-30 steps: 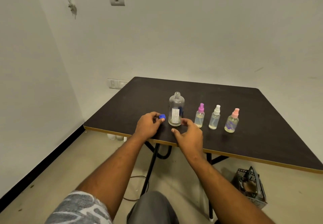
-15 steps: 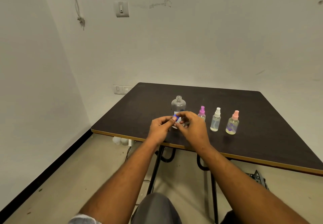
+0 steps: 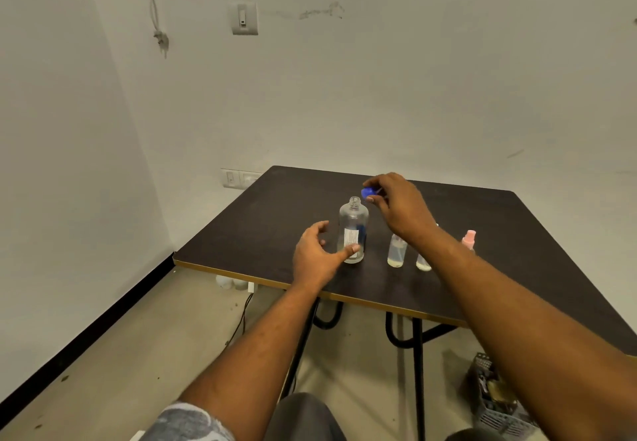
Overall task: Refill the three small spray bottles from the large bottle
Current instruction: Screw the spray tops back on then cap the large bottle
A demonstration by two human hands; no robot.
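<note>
Head view: the blue cap (image 3: 369, 192) is being pinched by the fingers of the right hand (image 3: 401, 209). The open neck of the large bottle (image 3: 352, 230) is sitting just at their 8 o'clock, long axis upright. The left hand (image 3: 313, 258) is being held open at the bottle's 8 o'clock, thumb by its base. The small spray bottles (image 3: 396, 251) are being half-hidden at 3 o'clock. All of it's being carried by a dark surface (image 3: 275, 220) in a pale-walled room.

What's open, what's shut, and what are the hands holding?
large bottle: upright, cap off.
right hand: pinches the blue cap.
left hand: fingers spread, thumb at the large bottle.
small spray bottles: upright; pink sprayer on, other tops hidden by the arm.
</note>
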